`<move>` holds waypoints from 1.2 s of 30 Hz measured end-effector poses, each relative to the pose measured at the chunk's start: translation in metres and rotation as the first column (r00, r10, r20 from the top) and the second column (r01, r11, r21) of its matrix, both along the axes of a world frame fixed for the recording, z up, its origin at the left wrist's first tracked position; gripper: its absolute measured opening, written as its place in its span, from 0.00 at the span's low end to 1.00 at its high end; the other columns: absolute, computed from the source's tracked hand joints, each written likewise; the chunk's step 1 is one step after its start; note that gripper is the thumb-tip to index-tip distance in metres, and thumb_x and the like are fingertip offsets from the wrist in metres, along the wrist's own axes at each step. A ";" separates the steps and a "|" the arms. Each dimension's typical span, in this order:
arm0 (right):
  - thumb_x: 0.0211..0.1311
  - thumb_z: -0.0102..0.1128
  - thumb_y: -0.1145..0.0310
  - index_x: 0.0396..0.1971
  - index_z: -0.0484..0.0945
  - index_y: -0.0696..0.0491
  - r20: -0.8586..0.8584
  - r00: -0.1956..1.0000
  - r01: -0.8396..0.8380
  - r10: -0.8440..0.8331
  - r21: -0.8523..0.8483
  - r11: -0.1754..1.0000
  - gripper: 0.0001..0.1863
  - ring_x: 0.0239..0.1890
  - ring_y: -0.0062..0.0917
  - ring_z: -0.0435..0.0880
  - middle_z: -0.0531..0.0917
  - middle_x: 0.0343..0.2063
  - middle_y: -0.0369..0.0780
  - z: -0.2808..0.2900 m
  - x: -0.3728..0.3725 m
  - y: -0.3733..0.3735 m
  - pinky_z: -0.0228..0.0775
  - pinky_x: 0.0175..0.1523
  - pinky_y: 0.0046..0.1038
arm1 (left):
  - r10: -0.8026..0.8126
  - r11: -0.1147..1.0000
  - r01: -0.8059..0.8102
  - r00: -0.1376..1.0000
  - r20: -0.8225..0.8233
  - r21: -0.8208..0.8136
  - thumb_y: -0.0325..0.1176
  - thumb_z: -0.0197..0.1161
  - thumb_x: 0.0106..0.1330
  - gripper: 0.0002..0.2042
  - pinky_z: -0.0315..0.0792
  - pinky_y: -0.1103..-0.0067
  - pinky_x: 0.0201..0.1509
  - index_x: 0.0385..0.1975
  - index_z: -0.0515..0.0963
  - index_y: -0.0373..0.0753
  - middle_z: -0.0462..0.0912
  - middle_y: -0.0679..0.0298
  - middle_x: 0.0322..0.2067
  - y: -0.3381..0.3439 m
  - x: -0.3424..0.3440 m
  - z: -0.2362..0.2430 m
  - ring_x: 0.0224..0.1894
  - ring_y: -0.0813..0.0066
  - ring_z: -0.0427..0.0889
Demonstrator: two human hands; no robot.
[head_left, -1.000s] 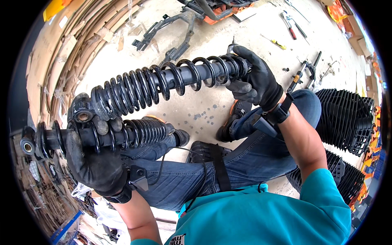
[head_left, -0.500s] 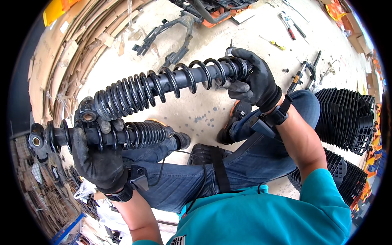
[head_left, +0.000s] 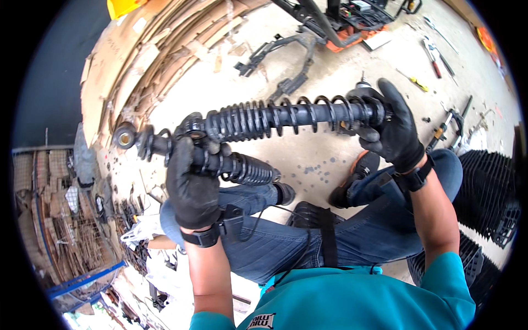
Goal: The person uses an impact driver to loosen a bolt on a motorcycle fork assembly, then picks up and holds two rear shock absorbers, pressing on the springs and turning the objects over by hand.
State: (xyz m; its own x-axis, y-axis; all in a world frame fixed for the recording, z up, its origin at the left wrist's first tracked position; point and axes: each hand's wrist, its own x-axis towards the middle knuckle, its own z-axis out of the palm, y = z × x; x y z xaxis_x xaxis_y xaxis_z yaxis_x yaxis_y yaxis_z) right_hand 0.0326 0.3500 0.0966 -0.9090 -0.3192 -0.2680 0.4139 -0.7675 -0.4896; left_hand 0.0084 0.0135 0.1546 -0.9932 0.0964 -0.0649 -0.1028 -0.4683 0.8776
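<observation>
Two black coil-spring shock absorbers are held up in front of my knees. The upper shock absorber (head_left: 291, 114) lies nearly level, its tightly coiled end at the left and wider coils at the right. My right hand (head_left: 397, 129), in a black glove, grips its right end, with thumb raised along the side. Below it slants the second shock absorber (head_left: 242, 168), its eyelet sticking out at upper left. My left hand (head_left: 192, 184), also gloved in black, is closed around this lower one and touches the left end of the upper one. The left fingers are partly hidden behind the springs.
A bare vehicle frame (head_left: 352, 27) stands ahead, with a black bracket arm (head_left: 302, 60) on the floor. Pliers (head_left: 432, 58) and a yellow-handled screwdriver (head_left: 419, 83) lie right. Black ribbed crates (head_left: 487, 190) stand beside my right knee. Flattened cardboard (head_left: 132, 71) leans at far left.
The view has swung left, so everything sits further right in the picture. The lower shock absorber has tilted, its left eyelet rising. My right thumb has lifted away from the spring's end.
</observation>
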 end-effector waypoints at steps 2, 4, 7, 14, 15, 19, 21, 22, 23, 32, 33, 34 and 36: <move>0.70 0.39 0.38 0.48 0.78 0.56 0.015 0.996 0.082 -0.087 0.198 0.977 0.34 0.16 0.18 0.70 0.81 0.26 0.42 0.012 0.003 -0.010 0.56 0.16 0.17 | -0.069 0.997 0.071 0.997 -0.046 0.038 0.41 0.50 0.74 0.17 0.77 0.68 0.47 0.50 0.75 0.33 0.82 0.60 0.37 -0.006 -0.005 -0.007 0.37 0.69 0.81; 0.72 0.41 0.42 0.49 0.77 0.57 -0.039 0.998 0.062 -0.056 0.175 0.983 0.31 0.18 0.18 0.72 0.80 0.27 0.41 0.010 0.002 -0.008 0.58 0.17 0.17 | -0.034 0.999 0.034 0.999 -0.035 0.003 0.41 0.50 0.74 0.18 0.77 0.69 0.48 0.53 0.73 0.33 0.81 0.61 0.38 -0.006 -0.002 -0.007 0.38 0.71 0.80; 0.73 0.43 0.47 0.50 0.76 0.57 -0.038 0.997 0.080 -0.074 0.206 0.975 0.27 0.19 0.18 0.73 0.79 0.28 0.40 0.009 0.004 -0.007 0.61 0.18 0.17 | -0.082 0.997 0.082 0.995 -0.051 -0.009 0.41 0.50 0.74 0.20 0.77 0.70 0.49 0.56 0.71 0.33 0.80 0.61 0.38 -0.009 -0.004 -0.009 0.39 0.72 0.79; 0.76 0.42 0.55 0.56 0.72 0.57 -0.115 0.993 0.052 -0.019 0.292 0.955 0.22 0.24 0.17 0.75 0.77 0.32 0.37 0.011 0.006 -0.008 0.66 0.24 0.16 | -0.103 0.994 0.100 0.988 -0.111 -0.034 0.39 0.51 0.73 0.22 0.76 0.69 0.51 0.61 0.67 0.32 0.78 0.61 0.41 -0.016 -0.004 -0.008 0.42 0.71 0.79; 0.77 0.41 0.56 0.57 0.72 0.57 -0.123 0.992 0.053 -0.016 0.302 0.952 0.22 0.25 0.16 0.75 0.77 0.33 0.36 0.009 0.006 -0.008 0.67 0.25 0.15 | -0.082 0.996 0.077 0.990 -0.118 -0.048 0.39 0.51 0.73 0.22 0.76 0.69 0.51 0.62 0.67 0.32 0.78 0.61 0.42 -0.015 -0.003 -0.004 0.43 0.71 0.79; 0.76 0.43 0.63 0.58 0.71 0.56 -0.220 0.975 0.077 0.020 0.425 0.902 0.18 0.30 0.16 0.77 0.74 0.34 0.36 0.004 0.007 -0.010 0.69 0.31 0.16 | -0.094 0.990 0.071 0.975 -0.201 -0.120 0.37 0.56 0.70 0.26 0.71 0.69 0.58 0.64 0.63 0.32 0.76 0.58 0.50 -0.019 -0.003 0.011 0.51 0.67 0.77; 0.75 0.45 0.64 0.58 0.71 0.55 -0.409 0.908 0.195 0.087 0.598 0.777 0.18 0.32 0.16 0.78 0.75 0.35 0.37 -0.008 0.011 -0.013 0.72 0.32 0.16 | -0.112 0.982 0.064 0.956 -0.273 -0.178 0.37 0.58 0.68 0.28 0.69 0.70 0.61 0.65 0.62 0.32 0.74 0.58 0.52 -0.016 -0.005 0.022 0.53 0.67 0.76; 0.74 0.47 0.63 0.57 0.72 0.55 -0.494 0.857 0.288 0.146 0.693 0.661 0.18 0.33 0.16 0.79 0.75 0.36 0.37 -0.013 0.010 -0.016 0.73 0.33 0.17 | -0.128 0.971 0.061 0.948 -0.290 -0.230 0.38 0.60 0.66 0.29 0.66 0.70 0.63 0.64 0.62 0.32 0.73 0.59 0.53 -0.014 -0.004 0.030 0.55 0.67 0.75; 0.74 0.49 0.62 0.57 0.72 0.54 -0.559 0.804 0.389 0.201 0.751 0.533 0.18 0.34 0.17 0.80 0.76 0.36 0.36 -0.018 0.009 -0.020 0.75 0.34 0.18 | -0.122 0.958 0.020 0.931 -0.344 -0.287 0.39 0.62 0.65 0.30 0.68 0.69 0.62 0.64 0.62 0.31 0.73 0.58 0.53 -0.013 -0.003 0.036 0.55 0.67 0.74; 0.69 0.41 0.35 0.57 0.71 0.55 0.040 0.959 -0.256 0.280 0.543 0.800 0.37 0.37 0.17 0.77 0.73 0.40 0.37 -0.018 0.021 -0.060 0.79 0.43 0.23 | -0.362 0.631 -0.082 0.849 -0.386 -0.771 0.38 0.67 0.62 0.29 0.77 0.71 0.53 0.58 0.68 0.27 0.77 0.53 0.50 0.015 0.009 0.108 0.49 0.68 0.80; 0.69 0.43 0.35 0.58 0.71 0.55 0.025 0.966 -0.232 0.259 0.530 0.816 0.37 0.38 0.17 0.76 0.73 0.41 0.38 -0.019 0.022 -0.059 0.79 0.44 0.23 | -0.378 0.649 -0.042 0.849 -0.370 -0.759 0.37 0.66 0.62 0.28 0.77 0.71 0.53 0.58 0.68 0.27 0.77 0.52 0.50 0.017 0.005 0.108 0.49 0.68 0.80; 0.68 0.45 0.35 0.57 0.72 0.55 0.000 0.978 -0.175 0.209 0.547 0.819 0.36 0.37 0.17 0.76 0.73 0.40 0.37 -0.019 0.024 -0.056 0.79 0.43 0.22 | -0.357 0.696 -0.001 0.867 -0.348 -0.718 0.38 0.62 0.65 0.27 0.77 0.71 0.54 0.58 0.67 0.26 0.77 0.51 0.51 0.022 0.003 0.107 0.50 0.67 0.80; 0.68 0.47 0.36 0.54 0.74 0.55 -0.051 0.992 -0.064 0.114 0.578 0.814 0.35 0.36 0.17 0.77 0.74 0.39 0.37 -0.014 0.031 -0.048 0.78 0.41 0.21 | -0.353 0.756 0.039 0.865 -0.357 -0.653 0.38 0.55 0.69 0.24 0.75 0.70 0.56 0.58 0.68 0.26 0.75 0.50 0.54 0.026 -0.003 0.102 0.51 0.65 0.80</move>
State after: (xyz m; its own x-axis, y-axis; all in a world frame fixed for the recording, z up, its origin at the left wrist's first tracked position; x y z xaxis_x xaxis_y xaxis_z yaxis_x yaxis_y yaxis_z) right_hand 0.0639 0.3017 0.0827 -0.9104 -0.2106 -0.3561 0.4067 -0.2981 -0.8636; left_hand 0.0051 0.0398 0.2571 -0.8874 0.3882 0.2486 0.3326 0.1658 0.9284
